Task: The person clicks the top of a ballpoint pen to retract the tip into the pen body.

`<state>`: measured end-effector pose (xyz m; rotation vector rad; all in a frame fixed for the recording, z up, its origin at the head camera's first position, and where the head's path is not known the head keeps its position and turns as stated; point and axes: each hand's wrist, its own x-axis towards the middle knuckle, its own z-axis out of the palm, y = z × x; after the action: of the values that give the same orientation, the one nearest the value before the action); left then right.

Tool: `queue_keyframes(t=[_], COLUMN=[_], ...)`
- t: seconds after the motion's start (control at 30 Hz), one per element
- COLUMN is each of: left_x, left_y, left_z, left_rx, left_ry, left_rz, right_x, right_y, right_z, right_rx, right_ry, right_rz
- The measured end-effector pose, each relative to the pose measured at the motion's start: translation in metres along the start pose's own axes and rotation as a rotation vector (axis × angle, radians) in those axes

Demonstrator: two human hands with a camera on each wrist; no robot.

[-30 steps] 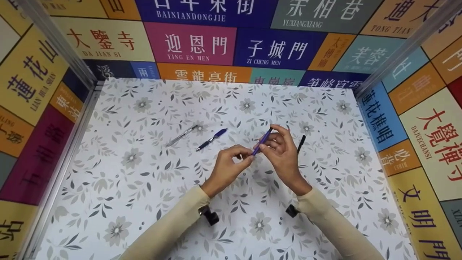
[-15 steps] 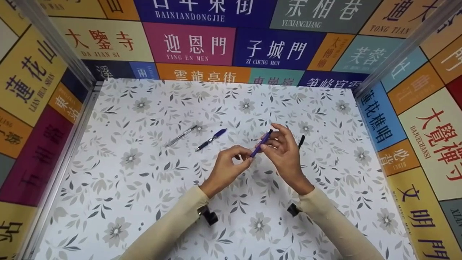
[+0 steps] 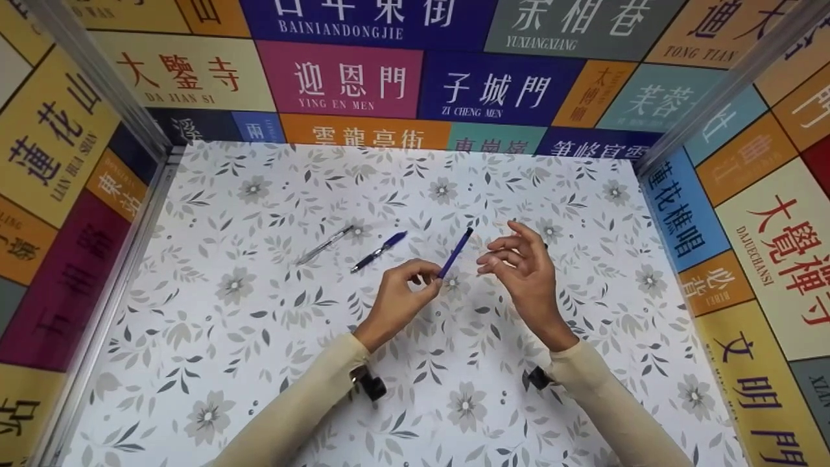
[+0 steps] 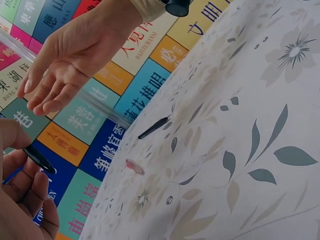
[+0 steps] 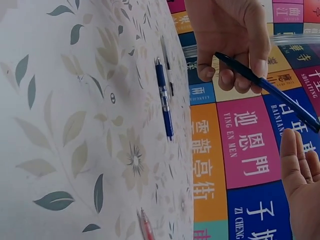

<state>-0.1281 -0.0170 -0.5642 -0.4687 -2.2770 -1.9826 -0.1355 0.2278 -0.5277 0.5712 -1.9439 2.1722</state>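
A slim blue pen (image 3: pixel 455 253) with a dark end slants up from my left hand (image 3: pixel 405 295), pinched between thumb and forefinger near its lower end. Its dark end (image 4: pixel 39 158) emerges from those fingers in the left wrist view. Across a small gap, my right hand (image 3: pixel 526 282) is raised with loosely bent fingers, holding nothing; the right wrist view has these fingers (image 5: pixel 297 160) just below the pen's far end. Behind the right hand lies a black pen (image 4: pixel 154 128), mostly hidden in the head view.
Left of the hands lie a blue pen with a silver middle (image 3: pixel 380 251) and a clear pen (image 3: pixel 326 244). A red-tinted pen (image 5: pixel 146 225) is on the flowered tabletop (image 3: pixel 298 402). Lettered panels (image 3: pixel 350 78) wall the back and both sides.
My right hand has let go of the blue pen and drawn away to the right. My left hand keeps hold of the pen and has shifted slightly left.
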Motion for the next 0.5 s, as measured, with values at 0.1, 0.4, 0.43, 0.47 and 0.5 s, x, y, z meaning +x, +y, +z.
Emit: queue_keyframes(t=[0.1, 0.4, 0.43, 0.47, 0.5], left_x=[0.001, 0.005, 0.005, 0.006, 0.006], left_y=[-0.003, -0.017, -0.019, -0.021, -0.023], left_z=[-0.001, -0.005, -0.005, -0.006, -0.006], left_rx=[0.005, 0.072, 0.090, 0.111, 0.135], left_ry=[0.009, 0.013, 0.011, 0.008, 0.004], left_rz=[0.004, 0.034, 0.041, 0.048, 0.055], right_x=[-0.002, -0.007, -0.008, -0.009, -0.010], right_y=[0.001, 0.006, 0.007, 0.008, 0.009], right_z=[-0.003, -0.013, -0.015, -0.017, -0.019], right_rx=[0.023, -0.002, -0.014, -0.027, -0.040], right_ry=[0.010, 0.028, 0.027, 0.028, 0.029], right_rz=[0.004, -0.006, -0.007, -0.008, -0.010])
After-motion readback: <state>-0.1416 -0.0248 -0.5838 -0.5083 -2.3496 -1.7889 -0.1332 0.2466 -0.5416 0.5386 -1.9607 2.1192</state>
